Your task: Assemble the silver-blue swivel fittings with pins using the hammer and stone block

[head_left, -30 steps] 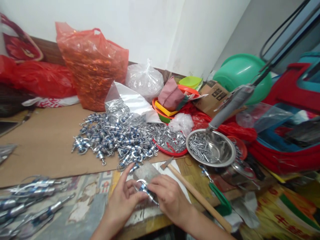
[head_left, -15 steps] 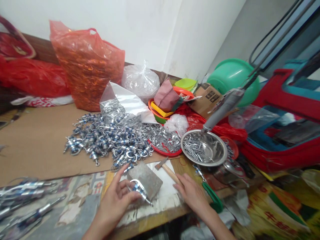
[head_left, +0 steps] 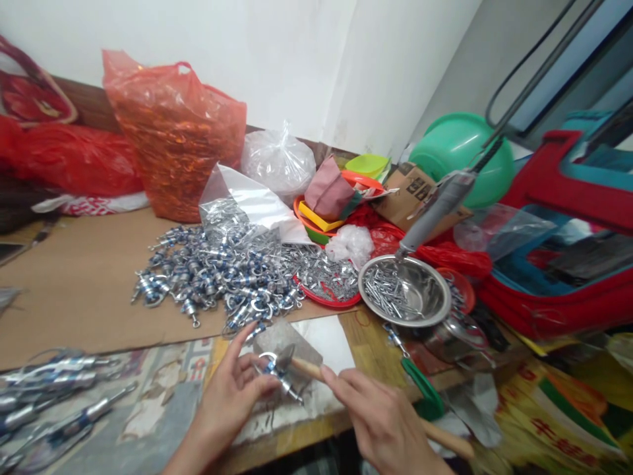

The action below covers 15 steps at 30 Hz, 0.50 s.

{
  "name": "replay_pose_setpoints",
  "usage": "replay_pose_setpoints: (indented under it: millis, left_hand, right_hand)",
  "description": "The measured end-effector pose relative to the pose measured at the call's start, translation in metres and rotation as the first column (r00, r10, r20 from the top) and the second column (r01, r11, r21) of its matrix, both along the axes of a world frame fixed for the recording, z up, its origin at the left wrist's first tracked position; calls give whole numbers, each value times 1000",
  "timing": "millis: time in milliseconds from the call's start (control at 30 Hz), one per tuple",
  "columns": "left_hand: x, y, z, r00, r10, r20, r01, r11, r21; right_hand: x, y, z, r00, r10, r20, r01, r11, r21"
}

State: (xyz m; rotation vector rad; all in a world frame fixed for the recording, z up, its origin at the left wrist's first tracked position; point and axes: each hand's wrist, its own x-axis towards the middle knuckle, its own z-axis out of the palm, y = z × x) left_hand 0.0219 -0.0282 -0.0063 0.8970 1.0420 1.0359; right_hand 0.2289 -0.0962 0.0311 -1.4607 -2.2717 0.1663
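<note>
A small metal swivel clip (head_left: 277, 375) is pinched between the thumb and fingers of the left hand (head_left: 232, 396) and held down on a grey stone block (head_left: 284, 346) near the front edge of the table (head_left: 74, 284). The right hand (head_left: 380, 422) is closed around the wooden handle of a small hammer (head_left: 297, 363), whose head is poised just over the clip, touching or nearly touching it; which cannot be told. The step in hand is judged to be the hammering of the clip on the block. A short, well-aimed tap is called for next, with the left fingertips kept clear of the hammer head and the clip kept flat so that it is not knocked off the block. Behind the block a large heap of similar clips (head_left: 217, 277) is spread on the cardboard, with a red tray of small metal pieces (head_left: 326, 277) and a steel bowl of pins (head_left: 404, 290) to the right of it.
</note>
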Motion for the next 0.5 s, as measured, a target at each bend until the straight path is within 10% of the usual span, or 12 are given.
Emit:
replay_pose_setpoints:
  millis: [267, 500]
  left_hand:
    - [-1, 0, 2, 999, 35, 12, -35, 999, -2]
    - [-5, 0, 0, 953, -18, -303, 22, 1000, 9]
  right_hand:
    - [-8, 5, -8, 998, -35, -58, 31, 998, -62]
    - [14, 51, -41, 881, -324, -346, 235, 932, -274]
